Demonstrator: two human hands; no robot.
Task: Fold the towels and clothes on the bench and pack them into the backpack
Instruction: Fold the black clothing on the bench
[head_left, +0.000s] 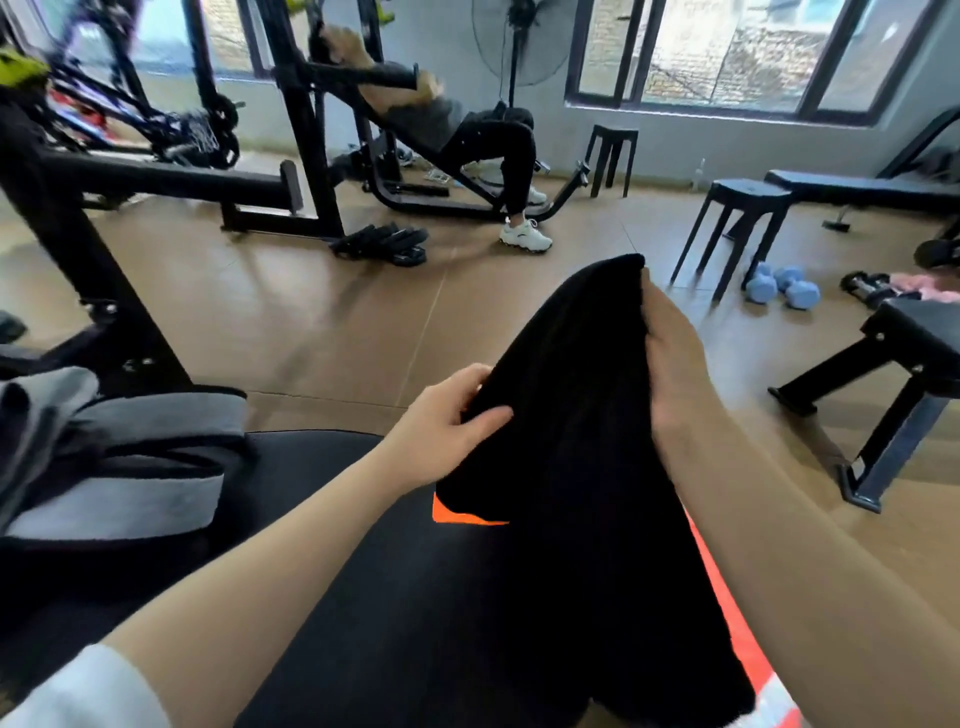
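Just above the counter (363, 597), a black towel (571, 426) hung lifted, its lower end draped on the pad. The left hand (447, 421) pinched its near edge; the right hand (670, 343) clamped its top. Grey-and-black cloth (130, 467) lay piled at left.

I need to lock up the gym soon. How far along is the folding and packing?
Early, it seems. Nothing looks packed; no backpack is clearly in view. In hand: the left hand and right hand hold a black cloth raised over the bench. Left: grey-and-black fabric piled on the bench's left side.
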